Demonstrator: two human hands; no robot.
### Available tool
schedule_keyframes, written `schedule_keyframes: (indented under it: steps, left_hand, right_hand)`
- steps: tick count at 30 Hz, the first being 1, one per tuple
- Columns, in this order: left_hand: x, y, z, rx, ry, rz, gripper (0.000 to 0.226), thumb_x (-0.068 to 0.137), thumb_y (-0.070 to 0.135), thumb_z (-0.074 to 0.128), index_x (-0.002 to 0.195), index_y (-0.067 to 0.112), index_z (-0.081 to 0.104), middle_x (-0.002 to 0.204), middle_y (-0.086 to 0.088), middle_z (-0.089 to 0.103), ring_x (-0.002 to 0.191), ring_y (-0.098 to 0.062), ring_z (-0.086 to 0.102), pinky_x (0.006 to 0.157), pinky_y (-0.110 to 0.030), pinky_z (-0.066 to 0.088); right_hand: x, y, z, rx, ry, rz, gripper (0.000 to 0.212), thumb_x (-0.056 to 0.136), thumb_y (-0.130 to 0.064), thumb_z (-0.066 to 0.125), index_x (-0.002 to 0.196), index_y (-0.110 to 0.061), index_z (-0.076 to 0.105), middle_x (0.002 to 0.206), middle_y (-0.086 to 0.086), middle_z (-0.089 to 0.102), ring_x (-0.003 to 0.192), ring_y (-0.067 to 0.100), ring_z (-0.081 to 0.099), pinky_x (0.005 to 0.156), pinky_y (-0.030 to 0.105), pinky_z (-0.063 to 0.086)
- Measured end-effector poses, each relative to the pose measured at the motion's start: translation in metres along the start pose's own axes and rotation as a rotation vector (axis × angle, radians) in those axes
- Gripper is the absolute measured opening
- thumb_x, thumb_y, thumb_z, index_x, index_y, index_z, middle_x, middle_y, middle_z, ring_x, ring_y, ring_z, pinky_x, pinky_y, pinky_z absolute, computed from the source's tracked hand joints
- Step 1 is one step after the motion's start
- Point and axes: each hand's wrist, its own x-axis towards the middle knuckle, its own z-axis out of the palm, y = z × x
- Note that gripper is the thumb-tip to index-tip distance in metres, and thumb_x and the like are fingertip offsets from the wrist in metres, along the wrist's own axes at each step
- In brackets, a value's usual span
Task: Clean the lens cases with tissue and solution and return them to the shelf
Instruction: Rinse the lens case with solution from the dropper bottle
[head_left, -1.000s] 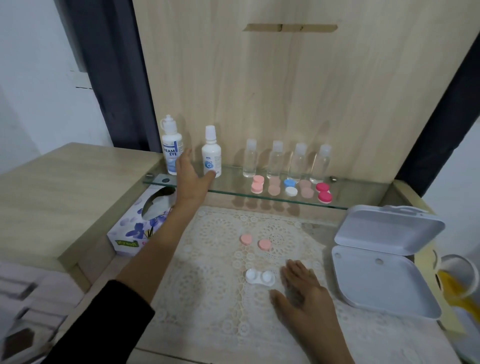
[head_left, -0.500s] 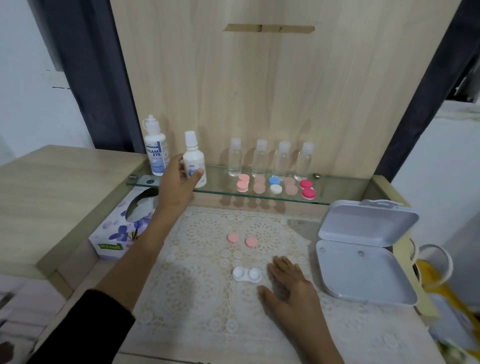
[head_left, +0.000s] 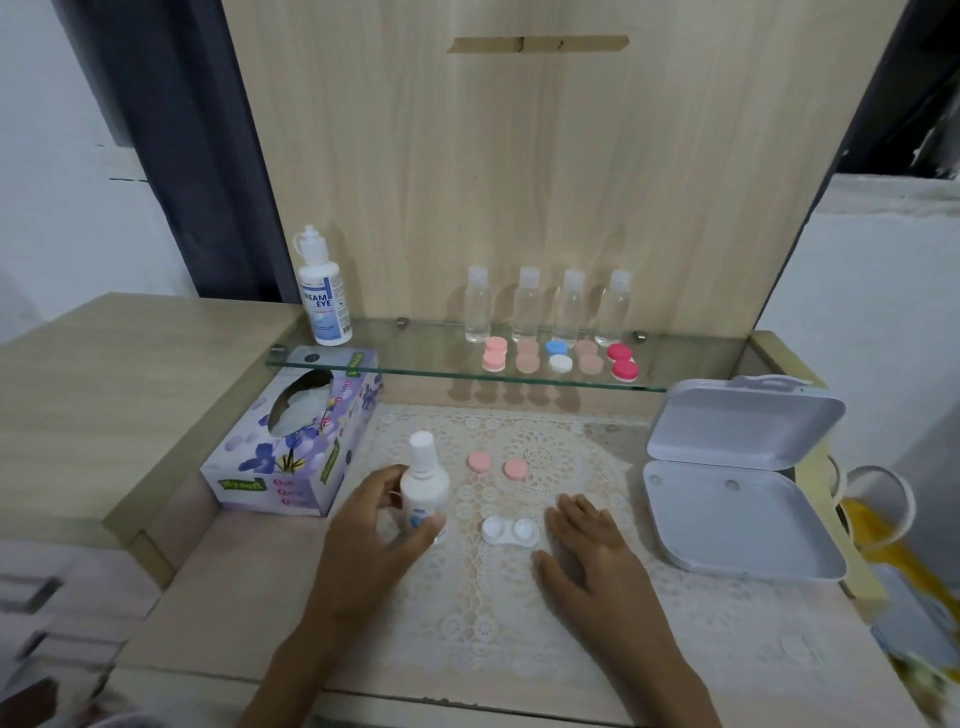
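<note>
White bottle (head_left: 423, 486) gripped by left hand (head_left: 374, 540), right hand (head_left: 592, 551) flat, "REAM EYE" bottle (head_left: 323, 296) on shelf (head_left: 431, 348)

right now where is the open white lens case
In the head view the white case lies on the lace mat, between the bottle in the left hand and the flat right hand, just in front of two pink caps.

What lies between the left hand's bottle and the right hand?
Head view: only the open white lens case, on the lace mat, between bottle and right hand.
</note>
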Motion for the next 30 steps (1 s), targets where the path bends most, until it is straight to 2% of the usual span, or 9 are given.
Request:
schedule_keyframes:
  steps: [3,4,8,12,16,19,22,26,30]
  left_hand:
    - [-0.003,-0.001,0.006,-0.034,-0.005,0.002,0.048,0.063,0.052,0.068,0.106,0.044,0.048,0.108,0.022,0.061,0.099,0.003,0.057,0.078,-0.003,0.040]
    - [-0.004,-0.001,0.007,-0.049,-0.012,0.000,0.049,0.064,0.053,0.066,0.108,0.043,0.048,0.110,0.020,0.061,0.101,0.001,0.057,0.079,-0.004,0.040]
    - [-0.004,-0.001,0.012,-0.117,-0.020,-0.016,0.058,0.065,0.054,0.067,0.117,0.037,0.049,0.117,0.017,0.060,0.107,0.000,0.056,0.084,-0.006,0.040]
    - [-0.005,0.000,0.014,-0.139,-0.020,0.000,0.055,0.069,0.054,0.067,0.120,0.035,0.053,0.114,0.018,0.062,0.108,-0.003,0.058,0.087,-0.011,0.043]
    - [-0.002,0.001,0.011,-0.118,-0.026,0.015,0.052,0.070,0.053,0.069,0.117,0.034,0.056,0.109,0.018,0.064,0.103,-0.006,0.060,0.085,-0.016,0.046]
    - [0.000,0.002,0.009,-0.086,-0.035,0.005,0.051,0.073,0.049,0.075,0.118,0.032,0.057,0.099,0.017,0.065,0.095,-0.005,0.061,0.078,-0.011,0.044]
    - [0.000,0.001,0.009,-0.049,-0.011,0.010,0.058,0.071,0.056,0.073,0.117,0.025,0.059,0.087,0.018,0.064,0.085,-0.004,0.060,0.071,-0.009,0.042]
    - [0.002,-0.004,0.008,-0.069,-0.021,0.016,0.059,0.068,0.059,0.068,0.117,0.027,0.059,0.089,0.013,0.067,0.085,-0.009,0.063,0.077,-0.021,0.051]
    - [0.003,-0.003,0.007,-0.120,-0.031,0.012,0.050,0.067,0.055,0.070,0.113,0.040,0.058,0.097,0.015,0.068,0.091,-0.007,0.064,0.080,-0.020,0.052]
  right_hand:
    - [-0.003,-0.001,0.000,-0.051,-0.023,-0.020,0.072,0.088,-0.056,0.024,0.149,-0.019,0.035,0.159,-0.004,0.021,0.142,-0.003,0.001,0.113,0.014,-0.008]
    - [-0.003,-0.001,0.000,-0.044,-0.031,-0.016,0.072,0.088,-0.056,0.024,0.149,-0.019,0.034,0.159,-0.004,0.020,0.142,-0.004,0.001,0.114,0.015,-0.007]
    - [0.002,-0.005,-0.006,0.084,-0.008,0.044,0.057,0.092,-0.041,0.051,0.144,-0.019,0.044,0.154,-0.005,0.033,0.142,0.001,0.018,0.118,0.021,0.011]
    - [0.019,-0.026,-0.022,0.222,0.093,0.023,0.058,0.081,-0.053,0.049,0.128,-0.023,0.061,0.128,-0.012,0.057,0.123,0.010,0.051,0.101,0.020,0.035]
    - [0.045,-0.073,-0.033,0.284,0.123,-0.086,0.041,0.083,-0.055,0.062,0.118,-0.033,0.065,0.111,-0.021,0.062,0.102,-0.002,0.055,0.087,0.023,0.046]
    - [0.067,-0.107,-0.039,0.236,0.041,-0.112,0.042,0.079,-0.057,0.068,0.113,-0.033,0.064,0.097,-0.016,0.061,0.084,0.002,0.055,0.073,0.023,0.047]
    - [0.087,-0.127,-0.038,0.055,-0.025,-0.113,0.046,0.072,-0.061,0.071,0.100,-0.024,0.065,0.086,-0.009,0.062,0.079,0.009,0.055,0.069,0.030,0.047]
    - [0.100,-0.135,-0.037,-0.041,-0.117,-0.216,0.032,0.079,-0.040,0.075,0.086,-0.011,0.064,0.084,0.004,0.064,0.081,0.019,0.056,0.069,0.031,0.045]
    - [0.105,-0.140,-0.051,-0.132,-0.282,-0.382,0.017,0.087,-0.011,0.066,0.103,-0.010,0.071,0.103,0.004,0.069,0.097,0.018,0.059,0.073,0.018,0.035]
